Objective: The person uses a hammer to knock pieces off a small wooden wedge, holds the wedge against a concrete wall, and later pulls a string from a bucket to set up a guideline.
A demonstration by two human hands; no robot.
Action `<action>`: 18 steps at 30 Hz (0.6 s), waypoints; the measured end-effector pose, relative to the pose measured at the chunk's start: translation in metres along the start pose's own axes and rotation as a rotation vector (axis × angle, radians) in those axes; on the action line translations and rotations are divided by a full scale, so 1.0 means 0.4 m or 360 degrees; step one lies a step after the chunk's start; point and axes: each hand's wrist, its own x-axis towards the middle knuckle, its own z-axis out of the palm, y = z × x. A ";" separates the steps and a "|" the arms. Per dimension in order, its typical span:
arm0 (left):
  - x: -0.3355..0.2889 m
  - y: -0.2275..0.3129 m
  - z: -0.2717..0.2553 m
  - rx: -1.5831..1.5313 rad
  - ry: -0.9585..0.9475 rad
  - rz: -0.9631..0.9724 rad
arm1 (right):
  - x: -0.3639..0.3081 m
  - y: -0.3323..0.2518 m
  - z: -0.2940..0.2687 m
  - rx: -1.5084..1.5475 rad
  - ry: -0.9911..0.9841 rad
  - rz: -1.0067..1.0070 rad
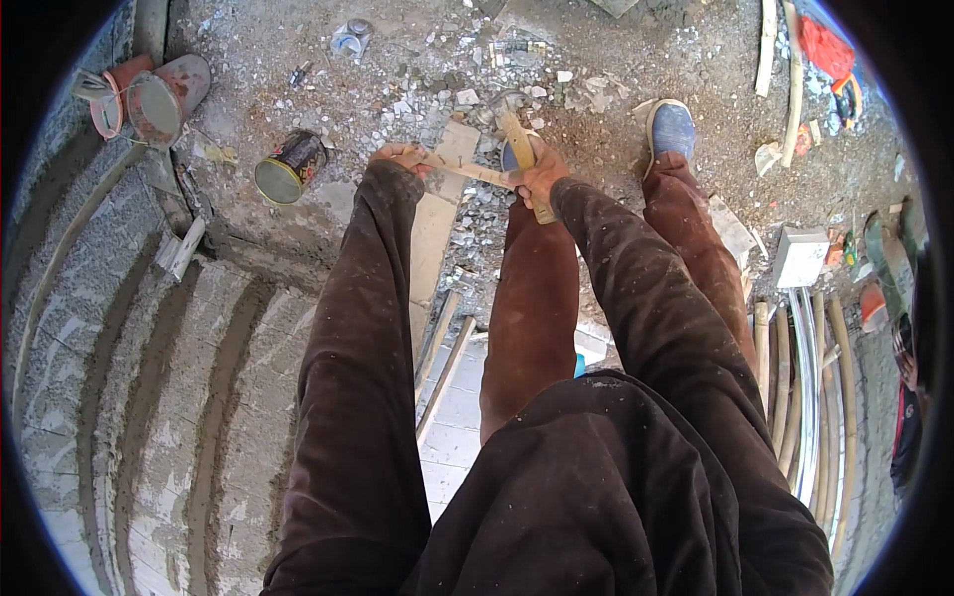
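Note:
My left hand (401, 156) is closed on one end of a thin, pale strip (467, 171). That strip runs across to my right hand (543, 173), which grips a yellowish, flat-handled tool (519, 137). The tool's greyish far end blends into the rubble, so its exact kind cannot be made out. Its lower end pokes out below my fist. Both hands are above the ground in front of my legs, near a long pale board (433, 233) lying to the left of my blue shoe.
Two buckets (181, 91) stand at the far left, with a dark tin can (292, 167) nearer. Rubble (427, 94) litters the ground. Wooden poles (779, 382), metal tubes (807, 417) and a white box (801, 256) are on the right. A block wall with mortar bands (224, 397) rises left.

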 end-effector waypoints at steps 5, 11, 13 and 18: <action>0.058 -0.002 0.018 0.0033 0.0121 -0.0075 | 0.027 0.052 0.026 -0.0586 0.0380 0.0009; 0.096 0.014 0.042 -0.0017 0.0323 -0.0313 | -0.028 0.081 0.032 -0.0617 0.0524 -0.0234; 0.111 -0.001 0.094 0.0120 0.0480 -0.0338 | -0.067 0.086 0.007 -0.0635 0.0497 -0.0159; 0.216 -0.113 0.047 0.0243 0.0449 -0.0280 | -0.171 0.038 0.058 -0.0520 0.0325 0.0010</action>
